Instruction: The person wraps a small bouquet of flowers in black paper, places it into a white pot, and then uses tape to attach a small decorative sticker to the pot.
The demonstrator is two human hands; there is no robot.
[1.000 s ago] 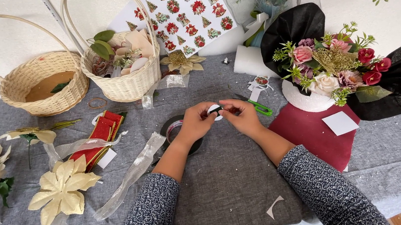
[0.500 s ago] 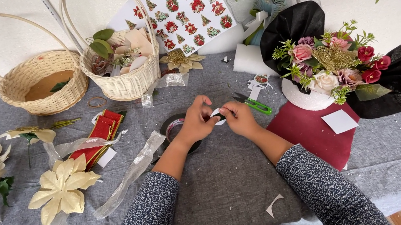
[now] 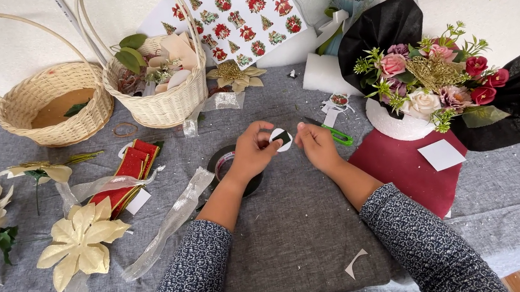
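My left hand (image 3: 253,152) and my right hand (image 3: 316,144) meet over the middle of the grey cloth (image 3: 295,239). Between their fingertips they hold a small round white cut-out with a dark patch (image 3: 281,138). Just under my left wrist lies a dark roll of tape (image 3: 231,167). Green-handled scissors (image 3: 338,135) lie on the cloth right beside my right hand.
Two wicker baskets (image 3: 49,104) (image 3: 161,98) stand at the back left. Cream fabric flowers (image 3: 80,243), red ribbon (image 3: 128,176) and sheer ribbon (image 3: 174,216) lie at left. A flower arrangement in black wrap (image 3: 430,83) on red paper (image 3: 407,166) sits at right, with printed sticker sheet (image 3: 239,13) behind.
Both hands stay in nearly the same spot; the fingers have shifted slightly and the round cut-out now faces up more plainly between them.
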